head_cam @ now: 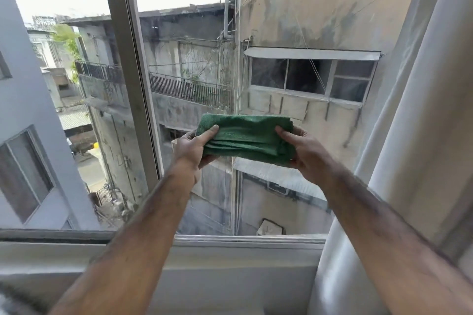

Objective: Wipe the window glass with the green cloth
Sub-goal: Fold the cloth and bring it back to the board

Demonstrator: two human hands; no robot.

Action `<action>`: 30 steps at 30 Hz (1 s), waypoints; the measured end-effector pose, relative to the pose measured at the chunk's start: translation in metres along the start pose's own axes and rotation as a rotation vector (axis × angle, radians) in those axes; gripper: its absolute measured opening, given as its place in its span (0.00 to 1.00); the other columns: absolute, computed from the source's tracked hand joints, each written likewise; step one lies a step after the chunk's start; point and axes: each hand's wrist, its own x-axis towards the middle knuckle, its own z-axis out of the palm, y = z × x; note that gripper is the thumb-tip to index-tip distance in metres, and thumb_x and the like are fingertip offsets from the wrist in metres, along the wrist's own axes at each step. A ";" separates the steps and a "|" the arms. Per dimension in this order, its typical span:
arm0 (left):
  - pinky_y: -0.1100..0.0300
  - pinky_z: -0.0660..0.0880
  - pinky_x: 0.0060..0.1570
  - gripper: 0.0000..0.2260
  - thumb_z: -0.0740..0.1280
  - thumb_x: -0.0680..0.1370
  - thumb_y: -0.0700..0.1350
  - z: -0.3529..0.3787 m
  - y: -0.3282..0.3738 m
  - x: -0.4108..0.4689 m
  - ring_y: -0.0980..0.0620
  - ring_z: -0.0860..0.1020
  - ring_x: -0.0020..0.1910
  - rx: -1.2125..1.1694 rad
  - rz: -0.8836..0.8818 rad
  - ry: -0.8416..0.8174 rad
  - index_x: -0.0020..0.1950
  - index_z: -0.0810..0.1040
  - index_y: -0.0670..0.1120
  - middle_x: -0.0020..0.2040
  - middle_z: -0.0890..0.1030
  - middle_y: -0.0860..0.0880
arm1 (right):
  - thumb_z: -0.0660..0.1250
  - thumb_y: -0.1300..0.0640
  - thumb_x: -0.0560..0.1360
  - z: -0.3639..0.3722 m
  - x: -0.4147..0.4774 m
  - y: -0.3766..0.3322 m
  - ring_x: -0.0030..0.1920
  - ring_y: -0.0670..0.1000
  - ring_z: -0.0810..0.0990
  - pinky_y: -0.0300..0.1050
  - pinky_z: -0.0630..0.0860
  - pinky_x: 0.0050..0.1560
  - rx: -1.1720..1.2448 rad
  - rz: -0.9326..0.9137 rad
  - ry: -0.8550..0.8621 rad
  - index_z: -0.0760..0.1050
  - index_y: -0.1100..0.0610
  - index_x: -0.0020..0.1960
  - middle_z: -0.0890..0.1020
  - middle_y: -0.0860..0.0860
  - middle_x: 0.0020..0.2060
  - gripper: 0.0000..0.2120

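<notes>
Head view, cloth: I see the green cloth [247, 137] folded into a thick, layered pad, held up in mid-air in front of the window glass [294, 110], between the two hands.
Head view, left hand: my left hand [192, 147] pinches the cloth's left end, thumb on top, the other fingers tucked underneath.
Head view, right hand: my right hand [303, 148] is closed on the right end the same way, thumb lying across the upper face.
Head view, glass: I cannot tell whether the cloth touches the pane; it looks just short of it. The window frame [133, 84] stands to the left, a curtain [422, 123] hangs at the right.
Handling, weight: I judge it light and soft, a terry or microfibre weave that sags where it is unsupported.
Handling, grip: not slippery, not fragile; the folds could slide apart if held by one corner.
Where to hold: I would lay one palm flat behind the middle of the pad, fingers spread, so the layers stay stacked and press evenly.
</notes>
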 end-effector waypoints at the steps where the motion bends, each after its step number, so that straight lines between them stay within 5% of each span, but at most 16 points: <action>1: 0.58 0.84 0.33 0.10 0.81 0.71 0.47 -0.009 -0.014 -0.003 0.51 0.87 0.38 0.015 -0.015 0.000 0.48 0.84 0.48 0.40 0.88 0.49 | 0.72 0.54 0.82 -0.001 -0.005 0.015 0.47 0.54 0.91 0.53 0.89 0.40 0.007 0.042 0.000 0.85 0.49 0.60 0.91 0.51 0.51 0.07; 4: 0.60 0.83 0.31 0.06 0.80 0.73 0.45 -0.036 -0.061 -0.014 0.54 0.87 0.34 0.052 -0.072 0.017 0.46 0.84 0.48 0.36 0.88 0.52 | 0.73 0.57 0.81 -0.010 -0.019 0.070 0.43 0.52 0.91 0.49 0.88 0.38 0.019 0.183 -0.028 0.85 0.49 0.56 0.91 0.50 0.47 0.06; 8: 0.60 0.83 0.30 0.07 0.79 0.74 0.44 -0.071 -0.119 -0.032 0.55 0.87 0.34 0.074 -0.168 0.066 0.47 0.83 0.50 0.35 0.88 0.52 | 0.76 0.68 0.74 -0.020 -0.043 0.140 0.45 0.54 0.91 0.47 0.90 0.45 0.014 0.345 -0.098 0.83 0.54 0.64 0.90 0.54 0.51 0.20; 11: 0.59 0.84 0.31 0.05 0.77 0.75 0.44 -0.099 -0.160 -0.042 0.54 0.87 0.35 0.093 -0.223 0.083 0.48 0.83 0.49 0.36 0.88 0.53 | 0.74 0.72 0.75 -0.023 -0.060 0.189 0.40 0.52 0.91 0.44 0.89 0.42 0.024 0.433 -0.055 0.82 0.55 0.62 0.91 0.54 0.47 0.20; 17: 0.59 0.85 0.34 0.04 0.72 0.80 0.41 -0.159 -0.258 -0.065 0.51 0.85 0.40 0.207 -0.411 0.075 0.53 0.83 0.48 0.44 0.85 0.48 | 0.72 0.72 0.77 -0.033 -0.100 0.299 0.36 0.50 0.91 0.42 0.87 0.35 0.065 0.638 0.027 0.82 0.54 0.59 0.91 0.51 0.41 0.17; 21: 0.58 0.86 0.36 0.15 0.66 0.80 0.30 -0.200 -0.325 -0.079 0.48 0.83 0.44 0.295 -0.513 0.038 0.66 0.78 0.40 0.48 0.84 0.46 | 0.73 0.71 0.77 -0.041 -0.130 0.383 0.42 0.51 0.91 0.46 0.89 0.48 0.063 0.727 0.043 0.82 0.55 0.63 0.91 0.53 0.50 0.18; 30: 0.64 0.84 0.34 0.17 0.63 0.80 0.25 -0.282 -0.468 -0.101 0.53 0.84 0.40 0.583 -0.651 -0.008 0.66 0.78 0.37 0.48 0.83 0.45 | 0.75 0.72 0.75 -0.046 -0.201 0.560 0.45 0.49 0.91 0.40 0.88 0.44 0.019 0.937 0.088 0.84 0.57 0.57 0.90 0.51 0.51 0.14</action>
